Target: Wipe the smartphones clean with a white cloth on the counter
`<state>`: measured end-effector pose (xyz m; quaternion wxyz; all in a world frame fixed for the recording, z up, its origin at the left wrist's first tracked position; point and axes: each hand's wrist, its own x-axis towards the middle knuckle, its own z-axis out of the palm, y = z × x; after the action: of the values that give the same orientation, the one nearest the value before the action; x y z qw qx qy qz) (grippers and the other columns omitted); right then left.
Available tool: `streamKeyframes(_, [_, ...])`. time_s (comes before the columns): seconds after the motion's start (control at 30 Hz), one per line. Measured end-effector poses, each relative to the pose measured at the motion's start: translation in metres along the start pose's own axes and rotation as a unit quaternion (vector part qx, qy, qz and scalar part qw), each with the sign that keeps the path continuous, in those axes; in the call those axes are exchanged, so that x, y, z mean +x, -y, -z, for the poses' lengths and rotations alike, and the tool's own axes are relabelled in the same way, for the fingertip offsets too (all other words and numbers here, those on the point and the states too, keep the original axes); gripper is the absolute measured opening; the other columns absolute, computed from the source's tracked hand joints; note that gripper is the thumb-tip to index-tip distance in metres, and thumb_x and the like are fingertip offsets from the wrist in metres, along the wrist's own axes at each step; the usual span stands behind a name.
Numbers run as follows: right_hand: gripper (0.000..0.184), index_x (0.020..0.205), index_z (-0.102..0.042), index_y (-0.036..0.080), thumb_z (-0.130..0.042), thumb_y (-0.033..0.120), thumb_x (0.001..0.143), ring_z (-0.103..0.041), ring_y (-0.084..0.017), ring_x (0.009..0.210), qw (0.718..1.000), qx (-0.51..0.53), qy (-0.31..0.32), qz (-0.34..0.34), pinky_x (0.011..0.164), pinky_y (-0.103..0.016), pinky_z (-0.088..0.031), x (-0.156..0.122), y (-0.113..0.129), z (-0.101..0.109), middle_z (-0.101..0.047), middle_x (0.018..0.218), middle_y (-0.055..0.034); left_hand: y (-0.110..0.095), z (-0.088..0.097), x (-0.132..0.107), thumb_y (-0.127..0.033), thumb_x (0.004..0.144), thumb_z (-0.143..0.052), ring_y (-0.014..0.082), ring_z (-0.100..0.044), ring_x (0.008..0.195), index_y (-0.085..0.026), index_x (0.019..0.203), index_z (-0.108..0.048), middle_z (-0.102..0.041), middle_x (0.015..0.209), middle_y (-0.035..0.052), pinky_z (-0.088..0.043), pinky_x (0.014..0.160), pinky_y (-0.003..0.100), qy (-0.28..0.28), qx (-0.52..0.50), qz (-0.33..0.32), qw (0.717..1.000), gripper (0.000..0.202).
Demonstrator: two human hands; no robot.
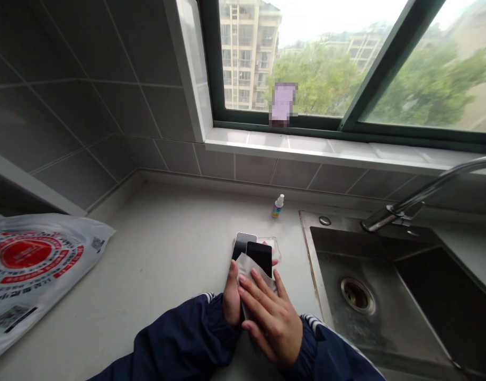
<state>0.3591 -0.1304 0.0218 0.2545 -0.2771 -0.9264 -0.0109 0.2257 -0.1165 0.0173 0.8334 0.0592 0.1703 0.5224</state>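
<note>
My left hand point(230, 296) grips the lower end of a black phone point(260, 254) held just above the counter. My right hand point(271, 313) lies over it with fingers stretched flat, pressing a white cloth point(248, 265) onto the screen. A second dark phone or glass sheet point(242, 243) rests just behind, partly hidden by the first. A clear case point(275, 245) peeks out beside them. Both sleeves are dark blue with white stripes.
A small dropper bottle point(278, 206) stands near the back wall. A steel sink point(386, 286) with a tap point(417, 198) fills the right side. A white plastic bag with red print point(32, 264) lies at left on the pale counter point(163, 254). A window is above.
</note>
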Motion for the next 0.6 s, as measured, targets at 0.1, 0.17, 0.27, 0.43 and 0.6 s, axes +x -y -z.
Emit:
streamKeyframes(0.1, [0.053,0.143,-0.044,0.011,-0.051,0.035,0.096,-0.028,-0.033,0.144,1.0,0.002,-0.001,0.008,0.12,-0.059,0.0,0.001,0.002,0.002,-0.04,0.151,-0.0093,-0.005,-0.005,-0.001,-0.07,0.087,-0.039,0.0259,-0.062,0.117,-0.004,0.121,-0.065,-0.07,0.116,0.0163,-0.031,0.113,0.033,-0.018,-0.036,0.016,0.999,0.078])
streamKeyframes(0.17, [0.053,0.143,-0.044,0.012,-0.051,0.035,0.095,-0.029,-0.032,0.144,1.0,0.006,0.004,0.012,0.12,-0.06,0.001,0.001,0.004,0.002,-0.041,0.15,-0.0083,-0.009,-0.003,-0.001,-0.075,0.084,-0.036,0.0253,-0.068,0.104,-0.007,0.113,-0.069,-0.075,0.102,0.0142,-0.035,0.11,0.033,-0.026,-0.05,0.035,0.998,0.081])
streamKeyframes(0.27, [0.05,0.142,-0.046,0.013,-0.047,0.038,0.097,-0.03,-0.031,0.143,0.999,0.029,-0.005,0.013,0.119,-0.062,0.001,0.002,0.006,0.001,-0.045,0.148,-0.0074,-0.014,0.0,0.0,-0.082,0.077,-0.038,0.0283,-0.071,0.09,-0.005,0.107,-0.071,-0.075,0.09,0.0165,-0.042,0.103,0.039,-0.022,-0.046,0.063,0.997,0.089])
streamKeyframes(0.43, [0.054,0.139,-0.048,0.015,-0.038,0.05,0.099,-0.034,-0.032,0.142,0.996,0.076,-0.034,0.023,0.118,-0.065,-0.001,0.002,0.007,-0.002,-0.05,0.144,-0.007,-0.019,-0.002,0.002,-0.072,0.085,-0.04,0.0304,-0.072,0.081,-0.009,0.112,-0.067,-0.075,0.092,0.0177,-0.048,0.089,0.046,-0.035,-0.02,-0.016,0.999,0.074])
streamKeyframes(0.6, [0.057,0.14,-0.046,0.015,-0.038,0.052,0.099,-0.036,-0.032,0.141,0.995,0.087,-0.034,0.03,0.117,-0.067,-0.001,0.001,0.008,-0.002,-0.05,0.144,-0.0067,-0.021,0.0,0.004,-0.07,0.085,-0.042,0.0309,-0.071,0.084,-0.009,0.121,-0.063,-0.074,0.095,0.0184,-0.048,0.089,0.046,-0.027,-0.024,-0.028,0.999,0.074])
